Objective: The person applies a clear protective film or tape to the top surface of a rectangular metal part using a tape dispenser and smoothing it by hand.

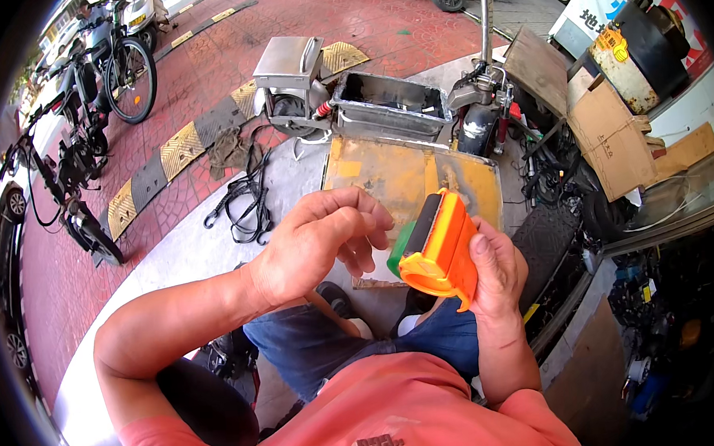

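In my right hand [499, 276] is an orange tape dispenser [447, 254] with a dark strip along its cutting edge, held tilted in front of my lap. A green roll [402, 249] shows at its left side, partly hidden by the orange body. Just left of the dispenser hangs my left hand [321, 237], its fingers loosely curled and apart, with nothing visible in them. It does not appear to touch the roll. Beyond both hands lies a worn yellow board [407, 171].
A grey metal bin [391, 110] stands past the board, beside a metal box on a wheeled vehicle [288, 64]. Black straps [245, 205] lie on the ground at left. Parked bikes [80, 101] stand further left. Cardboard [609, 138] leans at right, near a dark drum [649, 46].
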Tool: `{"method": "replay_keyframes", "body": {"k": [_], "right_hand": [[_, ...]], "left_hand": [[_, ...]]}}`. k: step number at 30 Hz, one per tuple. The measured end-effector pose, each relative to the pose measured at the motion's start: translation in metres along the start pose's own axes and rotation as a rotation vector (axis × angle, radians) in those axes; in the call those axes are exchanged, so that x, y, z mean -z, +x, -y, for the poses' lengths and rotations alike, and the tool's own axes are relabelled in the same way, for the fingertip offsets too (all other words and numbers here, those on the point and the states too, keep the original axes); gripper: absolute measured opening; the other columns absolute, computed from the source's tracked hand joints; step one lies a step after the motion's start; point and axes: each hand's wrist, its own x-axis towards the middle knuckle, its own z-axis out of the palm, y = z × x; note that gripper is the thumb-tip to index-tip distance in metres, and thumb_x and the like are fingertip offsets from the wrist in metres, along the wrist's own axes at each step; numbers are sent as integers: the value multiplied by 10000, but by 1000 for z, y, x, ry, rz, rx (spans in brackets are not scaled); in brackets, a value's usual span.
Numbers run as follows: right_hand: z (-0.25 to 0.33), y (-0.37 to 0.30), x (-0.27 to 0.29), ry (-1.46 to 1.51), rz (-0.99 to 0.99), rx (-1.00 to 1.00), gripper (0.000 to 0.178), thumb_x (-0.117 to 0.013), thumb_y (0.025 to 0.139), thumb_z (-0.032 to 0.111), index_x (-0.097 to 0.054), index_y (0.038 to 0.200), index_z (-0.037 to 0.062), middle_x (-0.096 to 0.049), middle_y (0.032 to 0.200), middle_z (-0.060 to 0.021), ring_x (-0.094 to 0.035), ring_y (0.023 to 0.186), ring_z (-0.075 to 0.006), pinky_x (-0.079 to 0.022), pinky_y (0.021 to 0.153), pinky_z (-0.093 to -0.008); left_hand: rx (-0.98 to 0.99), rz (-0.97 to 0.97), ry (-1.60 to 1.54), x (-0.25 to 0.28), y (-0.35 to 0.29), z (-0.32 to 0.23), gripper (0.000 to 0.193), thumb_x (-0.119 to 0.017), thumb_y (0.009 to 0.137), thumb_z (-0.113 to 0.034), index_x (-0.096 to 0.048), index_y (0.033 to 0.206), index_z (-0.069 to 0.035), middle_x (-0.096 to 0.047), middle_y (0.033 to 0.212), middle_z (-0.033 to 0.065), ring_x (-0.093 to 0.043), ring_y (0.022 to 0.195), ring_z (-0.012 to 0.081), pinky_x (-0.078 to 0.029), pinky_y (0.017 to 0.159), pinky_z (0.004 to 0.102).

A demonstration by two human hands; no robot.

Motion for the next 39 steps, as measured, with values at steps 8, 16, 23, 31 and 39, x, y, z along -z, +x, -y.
{"method": "replay_keyframes", "body": {"k": [8,16,23,31,39], "right_hand": [[7,-3,8,-201,85,-34,498,-763,1024,404,-694,1215,-51,-744,1094,-65,-648,966,-89,-523,877,-254],[22,1,5,-319,126,-17,455,-766,1023,394,-700,1140,-41,-735,977,-28,-632,887,-72,-517,805,-248],[35,3,7,-345,132,-46,387,-789,1012,334,-687,1092,-30,-726,974,-21,-614,890,-56,-503,796,-235],[46,5,12,-303,209,-174,466,-826,981,347,-664,1169,-47,-723,1044,-38,-634,948,-71,-517,840,-246],[28,-2,34,79,390,-508,949,-1005,744,385,-553,1427,-93,-718,1297,-114,-712,1166,-206,-550,1040,-332]], "left_hand": [[24,-26,106,-1,-3,-5,351,-464,1072,-282,-632,898,-27,-656,819,68,-654,649,177,-553,650,307],[2,9,69,4,-1,0,257,-548,1045,-200,-654,877,-35,-651,791,48,-640,643,141,-545,610,285],[-63,82,93,7,1,4,157,-631,1007,-105,-683,875,-40,-669,793,21,-646,667,103,-542,614,261],[-127,133,82,5,0,9,143,-622,988,-83,-673,863,-37,-664,795,18,-630,688,95,-551,640,266],[-65,99,29,3,-2,6,157,-593,942,-32,-635,791,-24,-631,727,29,-606,647,113,-527,612,282]]}}
